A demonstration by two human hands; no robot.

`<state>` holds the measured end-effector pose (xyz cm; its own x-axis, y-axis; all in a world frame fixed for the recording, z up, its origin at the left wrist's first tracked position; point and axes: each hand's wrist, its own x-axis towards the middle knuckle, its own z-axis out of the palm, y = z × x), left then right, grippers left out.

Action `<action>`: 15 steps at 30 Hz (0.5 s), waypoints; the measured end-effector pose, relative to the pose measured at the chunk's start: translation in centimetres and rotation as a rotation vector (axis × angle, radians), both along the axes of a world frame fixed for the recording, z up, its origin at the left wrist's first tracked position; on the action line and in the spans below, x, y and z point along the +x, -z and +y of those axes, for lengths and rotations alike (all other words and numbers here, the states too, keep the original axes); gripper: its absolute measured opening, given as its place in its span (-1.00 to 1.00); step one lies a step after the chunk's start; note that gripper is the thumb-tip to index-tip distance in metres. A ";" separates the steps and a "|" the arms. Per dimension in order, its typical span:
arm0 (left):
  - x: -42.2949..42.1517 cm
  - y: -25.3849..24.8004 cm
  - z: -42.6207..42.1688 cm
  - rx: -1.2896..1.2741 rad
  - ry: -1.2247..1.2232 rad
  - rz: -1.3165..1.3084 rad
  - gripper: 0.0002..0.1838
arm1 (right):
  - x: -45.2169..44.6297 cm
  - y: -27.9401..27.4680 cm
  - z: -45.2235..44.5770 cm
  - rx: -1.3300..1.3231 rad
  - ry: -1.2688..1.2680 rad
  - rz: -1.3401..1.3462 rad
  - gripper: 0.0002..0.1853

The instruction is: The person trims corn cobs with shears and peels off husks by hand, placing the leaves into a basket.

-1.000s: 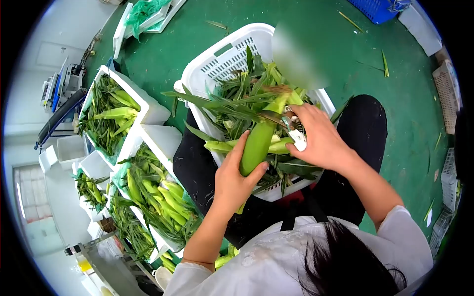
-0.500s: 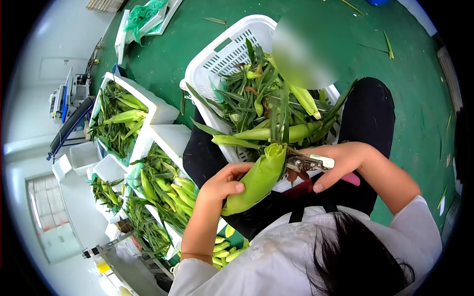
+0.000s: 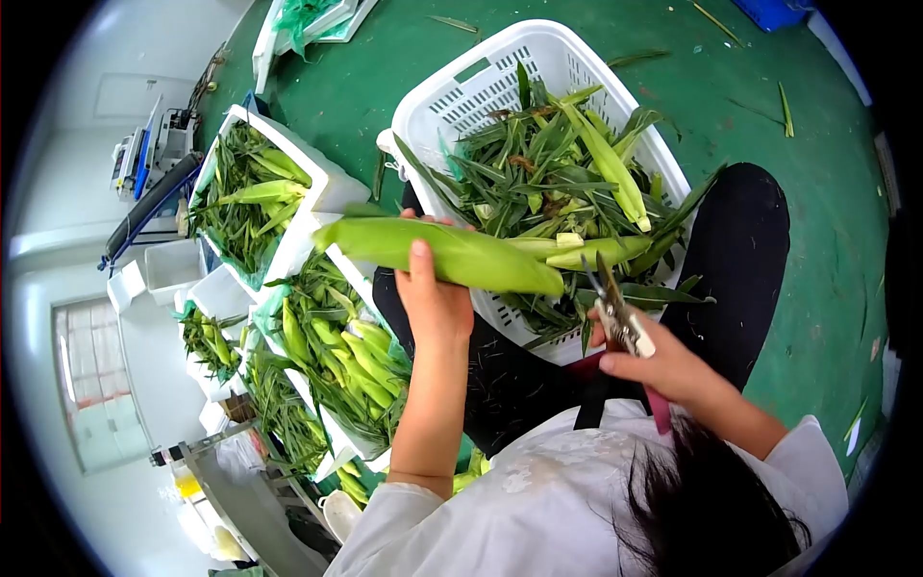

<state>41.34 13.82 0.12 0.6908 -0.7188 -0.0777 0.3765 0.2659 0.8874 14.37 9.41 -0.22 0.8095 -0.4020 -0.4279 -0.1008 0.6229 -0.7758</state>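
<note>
My left hand (image 3: 435,288) is closed around the middle of a green ear of corn (image 3: 505,265) in its husk. The ear lies almost level above the near side of a white basket (image 3: 423,101), one end toward the left and the other toward the shears. In my right hand (image 3: 663,361) is a pair of pruning shears (image 3: 625,327) with a pink handle. Their blades are apart and point up, a short way right of the ear and not touching it. Cut husk leaves and stalk pieces (image 3: 538,183) fill much of the basket between my knees.
Foam boxes (image 3: 336,188) of unhusked corn stand to the left, with more corn (image 3: 370,365) closer to me. A blue container (image 3: 772,12) sits at the far right. Loose leaf scraps lie on the green floor (image 3: 731,106).
The ear has swung from tilted upright near my lap to nearly level, up and left with my left hand. The shears have come away from it, and their blades now show apart.
</note>
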 end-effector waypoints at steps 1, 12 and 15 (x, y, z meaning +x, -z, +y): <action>-0.3 -0.5 -0.3 0.034 -0.137 -0.017 -0.41 | -0.1 -0.4 0.4 0.039 -0.042 0.055 -0.36; -5.2 0.1 0.1 -0.078 -0.293 0.010 -0.25 | 6.5 3.5 -0.4 -0.275 0.214 0.083 -0.51; -3.1 0.7 0.3 0.020 -0.250 0.210 -0.26 | 5.8 3.0 -0.4 -0.112 0.159 0.129 -0.68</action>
